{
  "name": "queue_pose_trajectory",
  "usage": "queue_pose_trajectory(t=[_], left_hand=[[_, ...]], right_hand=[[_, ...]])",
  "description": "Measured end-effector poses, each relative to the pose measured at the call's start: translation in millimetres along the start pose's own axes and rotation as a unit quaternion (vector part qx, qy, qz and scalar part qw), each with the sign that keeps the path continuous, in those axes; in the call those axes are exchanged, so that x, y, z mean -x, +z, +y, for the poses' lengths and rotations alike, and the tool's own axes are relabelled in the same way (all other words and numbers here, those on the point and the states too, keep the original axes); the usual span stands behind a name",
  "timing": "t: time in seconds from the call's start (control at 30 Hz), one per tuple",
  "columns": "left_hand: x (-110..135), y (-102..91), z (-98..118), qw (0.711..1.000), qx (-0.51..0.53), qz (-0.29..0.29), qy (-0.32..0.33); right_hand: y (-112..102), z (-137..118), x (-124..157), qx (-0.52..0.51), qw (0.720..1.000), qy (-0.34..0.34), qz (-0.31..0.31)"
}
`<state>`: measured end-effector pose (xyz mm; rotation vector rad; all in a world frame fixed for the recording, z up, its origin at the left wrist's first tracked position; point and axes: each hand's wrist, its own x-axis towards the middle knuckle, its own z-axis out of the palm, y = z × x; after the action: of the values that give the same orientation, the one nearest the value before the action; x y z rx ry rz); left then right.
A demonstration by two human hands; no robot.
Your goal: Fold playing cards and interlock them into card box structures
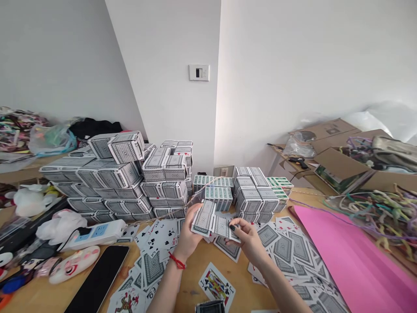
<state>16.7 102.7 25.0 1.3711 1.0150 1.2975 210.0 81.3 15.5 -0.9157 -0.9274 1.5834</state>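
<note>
My left hand [188, 234], with a red string at the wrist, is closed on a small stack of grey-backed playing cards [203, 217] held tilted above the wooden table [192, 284]. My right hand [248, 238] is closed in a pinch on a few more grey-backed cards [223, 227] right beside that stack, the two lots touching. Loose cards [286, 248] lie scattered under and around both hands, some face up, such as a jack [217, 285] near the front.
Piles of wrapped card decks [120, 178] stand behind my hands, with green-edged decks [215, 191] at the centre. A pink sheet [345, 256] lies at the right, cardboard boxes [342, 167] and coloured cords [378, 213] behind it. At the left are a dark tablet [99, 280], a power strip [97, 232] and toys.
</note>
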Motion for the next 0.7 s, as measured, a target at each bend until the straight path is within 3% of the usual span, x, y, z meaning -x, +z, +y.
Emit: queue_pose_trajectory(t=[0.13,0.33,0.5,0.7], left_hand=[[-3,-9.6,-11,0.993,0.102,0.042,-0.042],[-2,-17.5,-31,0.937,0.280,0.000,-0.208],[4,-13.9,-25,0.944,0.221,-0.069,-0.235],[1,-8.5,-29,0.966,0.132,-0.055,-0.216]], right_hand=[[-5,3,-1,0.060,0.997,-0.018,-0.040],[-11,8,-3,0.179,0.982,-0.065,0.008],[-20,25,-10,0.200,0.978,-0.062,0.024],[-28,40,-18,0.184,0.983,-0.016,-0.009]])
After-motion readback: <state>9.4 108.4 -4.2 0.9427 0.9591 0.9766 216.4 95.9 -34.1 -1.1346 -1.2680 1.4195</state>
